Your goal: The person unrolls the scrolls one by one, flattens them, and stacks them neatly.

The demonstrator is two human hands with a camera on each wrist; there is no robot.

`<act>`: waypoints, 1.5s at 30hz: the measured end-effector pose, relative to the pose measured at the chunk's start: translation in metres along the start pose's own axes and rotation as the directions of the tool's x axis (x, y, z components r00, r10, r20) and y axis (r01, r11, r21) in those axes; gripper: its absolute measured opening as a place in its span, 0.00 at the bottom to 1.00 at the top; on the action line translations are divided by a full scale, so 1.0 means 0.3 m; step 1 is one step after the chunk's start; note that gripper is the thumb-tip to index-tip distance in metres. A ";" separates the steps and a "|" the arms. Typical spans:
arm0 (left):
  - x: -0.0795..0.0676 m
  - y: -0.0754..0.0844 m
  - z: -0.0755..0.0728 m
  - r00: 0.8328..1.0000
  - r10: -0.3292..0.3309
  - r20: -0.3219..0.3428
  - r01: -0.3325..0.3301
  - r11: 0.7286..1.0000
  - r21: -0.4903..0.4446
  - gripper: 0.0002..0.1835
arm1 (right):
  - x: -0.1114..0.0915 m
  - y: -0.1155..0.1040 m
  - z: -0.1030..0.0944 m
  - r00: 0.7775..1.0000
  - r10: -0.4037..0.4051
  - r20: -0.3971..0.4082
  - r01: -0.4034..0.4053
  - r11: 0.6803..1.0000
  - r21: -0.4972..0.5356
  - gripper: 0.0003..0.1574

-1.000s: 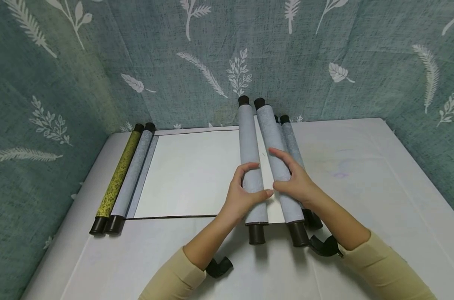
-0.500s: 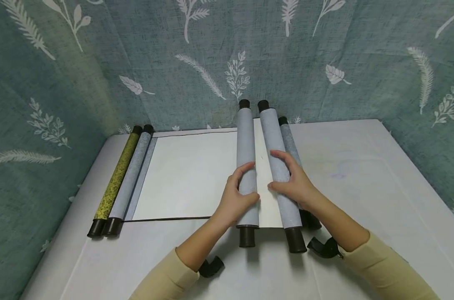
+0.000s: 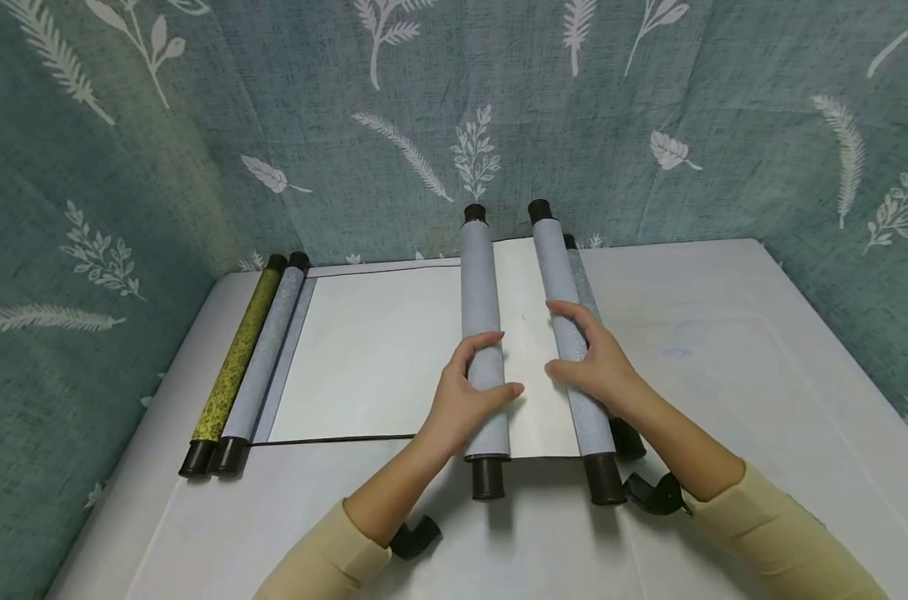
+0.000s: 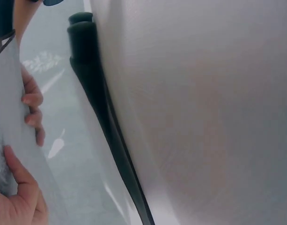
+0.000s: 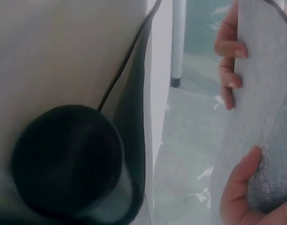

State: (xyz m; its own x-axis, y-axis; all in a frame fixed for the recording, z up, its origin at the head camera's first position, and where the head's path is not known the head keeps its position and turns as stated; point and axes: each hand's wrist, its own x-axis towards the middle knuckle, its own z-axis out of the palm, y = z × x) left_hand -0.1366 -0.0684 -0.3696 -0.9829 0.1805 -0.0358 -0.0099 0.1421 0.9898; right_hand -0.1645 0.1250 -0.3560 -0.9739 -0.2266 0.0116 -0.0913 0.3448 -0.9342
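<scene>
My left hand (image 3: 461, 400) grips a blue-grey scroll roll (image 3: 482, 275) with black end knobs, its thumb on the right side and fingers over the left. Around the right-hand blue-grey roll (image 3: 553, 258) my right hand (image 3: 599, 367) is curled, thumb on the inner side. A strip of white paper (image 3: 524, 333) shows between the two rolls. Both rolls appear raised over the table at their near ends, with shadows below. In the left wrist view a dark knob (image 4: 83, 42) is close. A large dark knob (image 5: 68, 159) fills part of the right wrist view.
To the left a white sheet (image 3: 378, 358) lies flat, reaching under the left-held roll. Beside it lie another blue-grey roll (image 3: 266, 350) and a yellow-green patterned roll (image 3: 236, 367). A further blue-grey roll (image 3: 584, 283) is partly hidden behind my right hand. Leaf-patterned cloth (image 3: 423, 125) hangs behind.
The left-held roll has moved left with my left hand, while the right roll has shifted slightly right at its far end. The white strip between them has widened.
</scene>
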 end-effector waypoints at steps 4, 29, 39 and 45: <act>0.001 0.003 -0.001 1.000 0.017 -0.024 -0.016 0.998 0.068 0.36 | 0.000 -0.004 -0.009 1.000 -0.025 0.007 0.025 1.000 -0.013 0.49; -0.028 0.004 -0.056 0.999 -0.007 -0.039 0.011 0.995 0.097 0.32 | -0.009 0.008 -0.041 1.000 0.014 0.006 -0.014 0.996 -0.085 0.43; -0.029 0.005 -0.066 0.996 -0.055 -0.073 0.068 0.981 0.184 0.37 | -0.004 0.007 -0.036 1.000 -0.018 -0.015 0.016 0.991 -0.131 0.51; -0.026 0.007 -0.071 0.996 -0.044 -0.073 0.058 0.978 0.200 0.40 | -0.015 -0.008 -0.049 1.000 -0.019 -0.006 0.018 0.991 -0.130 0.51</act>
State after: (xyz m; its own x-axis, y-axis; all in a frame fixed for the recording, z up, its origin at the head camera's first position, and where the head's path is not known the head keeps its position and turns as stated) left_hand -0.1329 -0.0903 -0.3642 -0.9923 0.1021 -0.0695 -0.0302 0.3446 0.9383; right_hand -0.1630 0.1387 -0.3485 -0.9732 -0.2276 0.0314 -0.1350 0.4560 -0.8797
